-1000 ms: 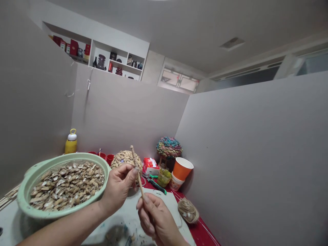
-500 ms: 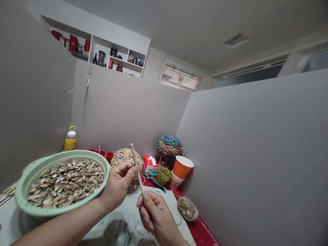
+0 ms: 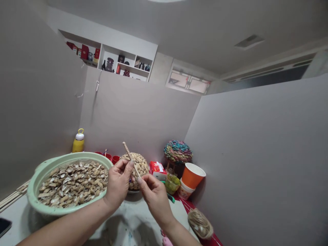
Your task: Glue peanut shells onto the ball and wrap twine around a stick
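Both hands hold a thin tan stick (image 3: 126, 149) that looks wrapped with cord toward its upper end. My left hand (image 3: 119, 182) pinches it around the middle, thumb against the fingers. Lower down, my right hand (image 3: 154, 196) has thumb and fingers closed on its bottom end. The stick tilts, its top leaning to the left. Just behind it sits a round form covered with peanut shells (image 3: 139, 164), partly hidden by the hands. Left of my left hand stands a pale green colander (image 3: 32, 191) full of split peanut shells (image 3: 74, 184).
Behind the hands are a red tissue box (image 3: 156, 168), a yellow-green cup (image 3: 172, 183), stacked paper buckets (image 3: 192, 176) and a multicoloured shell-covered form (image 3: 178, 151). A twine ball (image 3: 200, 223) lies at right. A yellow bottle (image 3: 78, 143) stands behind the colander. Grey panels (image 3: 143, 109) enclose the table.
My right hand has moved up the stick, closer to my left hand. The stick leans further left. The camera view has shifted, so the surroundings appear further right and slightly lower.
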`<state>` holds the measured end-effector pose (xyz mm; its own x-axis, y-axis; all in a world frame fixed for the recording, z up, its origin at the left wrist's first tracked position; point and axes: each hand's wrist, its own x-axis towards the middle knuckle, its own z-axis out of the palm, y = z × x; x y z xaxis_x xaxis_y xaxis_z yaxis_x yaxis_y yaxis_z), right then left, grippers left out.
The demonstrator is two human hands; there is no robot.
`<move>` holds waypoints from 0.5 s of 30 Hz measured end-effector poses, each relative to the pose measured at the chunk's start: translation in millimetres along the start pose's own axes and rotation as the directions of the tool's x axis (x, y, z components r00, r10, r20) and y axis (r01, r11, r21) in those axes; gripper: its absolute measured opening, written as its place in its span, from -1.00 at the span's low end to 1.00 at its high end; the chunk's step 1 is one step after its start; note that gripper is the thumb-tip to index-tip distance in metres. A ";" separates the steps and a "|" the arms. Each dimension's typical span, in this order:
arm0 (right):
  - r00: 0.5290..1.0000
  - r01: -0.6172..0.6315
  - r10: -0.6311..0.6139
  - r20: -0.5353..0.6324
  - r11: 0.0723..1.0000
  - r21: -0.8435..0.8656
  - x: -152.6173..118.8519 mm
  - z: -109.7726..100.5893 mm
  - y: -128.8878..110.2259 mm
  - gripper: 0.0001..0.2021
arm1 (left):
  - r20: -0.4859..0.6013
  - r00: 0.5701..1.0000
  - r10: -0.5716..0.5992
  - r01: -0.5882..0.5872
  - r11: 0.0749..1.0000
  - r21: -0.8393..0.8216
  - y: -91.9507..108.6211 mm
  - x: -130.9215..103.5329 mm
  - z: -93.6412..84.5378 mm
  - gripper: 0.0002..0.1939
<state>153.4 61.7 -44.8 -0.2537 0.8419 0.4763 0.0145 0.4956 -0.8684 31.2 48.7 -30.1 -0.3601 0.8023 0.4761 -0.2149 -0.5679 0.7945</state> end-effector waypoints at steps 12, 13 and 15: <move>0.990 -0.133 0.116 0.084 0.960 0.247 -16.5 -4.4 23.2 -0.59 | 0.050 0.998 0.042 -0.043 0.999 0.015 -14.1 -12.2 1.0 -0.62; 0.992 -0.121 0.108 0.064 0.962 0.243 -17.5 -6.2 23.6 -0.59 | 0.072 0.997 0.033 -0.035 0.999 0.021 -15.3 -13.7 1.5 -0.63; 0.995 -0.100 0.097 0.026 0.968 0.229 -18.9 -9.7 24.1 -0.60 | 0.120 0.993 0.020 -0.026 0.999 0.046 -16.6 -16.5 2.4 -0.71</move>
<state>167.9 59.8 -73.3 -0.2766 0.8800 0.3861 -0.1819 0.3466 -0.9202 43.0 45.3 -50.3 -0.2530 0.8070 0.5337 -0.1634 -0.5793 0.7986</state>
